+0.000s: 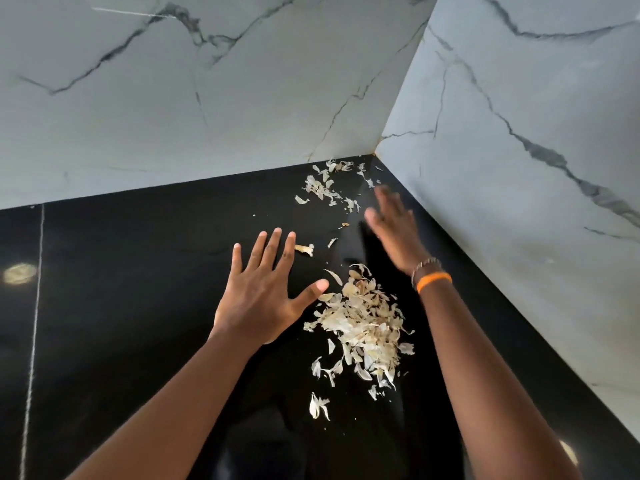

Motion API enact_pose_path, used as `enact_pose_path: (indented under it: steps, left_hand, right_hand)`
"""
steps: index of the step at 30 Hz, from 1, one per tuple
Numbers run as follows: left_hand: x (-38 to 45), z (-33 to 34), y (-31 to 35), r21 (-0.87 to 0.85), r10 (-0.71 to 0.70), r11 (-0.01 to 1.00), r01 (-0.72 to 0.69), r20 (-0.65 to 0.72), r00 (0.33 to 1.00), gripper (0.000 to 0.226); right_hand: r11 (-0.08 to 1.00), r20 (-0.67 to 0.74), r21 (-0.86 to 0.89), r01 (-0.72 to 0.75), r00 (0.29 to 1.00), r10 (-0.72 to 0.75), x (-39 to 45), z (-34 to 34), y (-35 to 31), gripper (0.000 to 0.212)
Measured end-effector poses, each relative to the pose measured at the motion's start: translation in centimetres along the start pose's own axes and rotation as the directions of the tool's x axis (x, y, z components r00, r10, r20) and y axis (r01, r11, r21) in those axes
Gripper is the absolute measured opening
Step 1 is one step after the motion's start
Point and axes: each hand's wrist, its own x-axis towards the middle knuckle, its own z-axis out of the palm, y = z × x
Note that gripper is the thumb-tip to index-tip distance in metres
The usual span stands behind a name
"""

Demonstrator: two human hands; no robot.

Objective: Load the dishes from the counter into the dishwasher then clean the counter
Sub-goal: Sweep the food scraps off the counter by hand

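Two pale marble walls with dark grey veins meet in a corner at the far right, and below them a glossy black counter fills the near and left part of the view, with a thin light seam running near to far along its left side and a round glint of light beside that seam. Both bare forearms reach in from the near edge toward the corner. The left hand lies over the counter with palm down, its fingers straight and spread wide and the thumb stretched out to the right, its tip just beside the far edge of the big heap; it holds nothing. The right hand is farther in, near the right wall, blurred, its fingers straight and open and pointing toward the corner, with nothing in it; an orange band and a beaded bracelet sit at its wrist. Between the two forearms lies a large heap of dry garlic skins on the counter. A smaller scatter of peels lies far off in the corner, just beyond the right fingertips. A single stem scrap rests just right of the left fingertips.
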Motion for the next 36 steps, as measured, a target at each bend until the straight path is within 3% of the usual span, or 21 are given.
enact_pose_path:
  steps: [2,4,6,9,11,14,16,20,22,25,31,36]
  left_hand:
    - [-0.1,0.1,0.0,-0.008,-0.002,1.000,0.002,-0.001,1.000,0.102]
    - [-0.1,0.0,0.0,-0.043,-0.006,0.999,0.006,-0.008,1.000,0.102]
    - [0.0,0.0,-0.1,-0.076,-0.010,0.997,0.009,-0.015,1.000,0.102]
    - [0.0,0.1,-0.2,-0.177,-0.055,0.983,0.043,-0.064,0.996,0.098]
    - [-0.1,0.1,-0.1,-0.237,-0.087,0.969,0.065,-0.086,0.992,0.093]
    - [-0.1,0.0,-0.2,-0.300,-0.145,0.949,0.102,-0.128,0.981,0.089]
    - [-0.1,-0.1,-0.3,-0.346,-0.197,0.929,0.134,-0.155,0.968,0.089]
    - [-0.1,-0.2,-0.3,-0.376,-0.222,0.913,0.158,-0.134,0.966,0.094]
    - [-0.1,-0.3,-0.3,-0.365,-0.213,0.918,0.156,-0.123,0.969,0.094]
    - [0.0,-0.2,-0.3,-0.359,-0.204,0.922,0.147,-0.125,0.971,0.092]
    - [0.0,-0.2,-0.4,-0.372,-0.195,0.918,0.136,-0.127,0.972,0.094]
    - [0.1,-0.2,-0.4,-0.361,-0.195,0.922,0.143,-0.111,0.975,0.096]
  right_hand:
    - [0.991,-0.032,-0.056,-0.125,0.992,0.124,4.2,0.4,1.4,0.067]
    - [0.975,0.034,-0.179,-0.135,0.989,0.143,6.6,1.2,2.2,0.060]
    - [0.969,0.124,-0.247,-0.011,0.991,0.043,6.7,1.7,1.5,0.056]
    - [0.950,0.230,-0.219,0.222,0.958,-0.171,3.1,1.8,0.4,0.057]
    - [0.947,0.286,-0.063,0.315,0.915,-0.286,-1.0,1.6,-0.2,0.062]
    - [0.901,0.353,0.389,0.193,0.872,-0.339,-4.8,0.7,-1.6,0.069]
    - [0.860,0.280,0.485,0.161,0.903,-0.326,-3.4,0.0,-1.9,0.077]
    - [0.921,0.081,0.387,0.054,0.992,-0.092,4.5,-0.1,-0.3,0.074]
    - [0.986,0.035,0.163,-0.040,0.999,0.035,8.4,0.5,1.1,0.064]
    - [0.979,0.004,-0.125,-0.158,0.987,0.160,12.3,1.6,2.1,0.063]
    - [0.974,0.046,-0.186,-0.129,0.989,0.140,14.0,2.5,0.2,0.059]
    - [0.996,0.144,0.070,0.054,0.987,-0.064,11.2,2.8,-0.7,0.046]
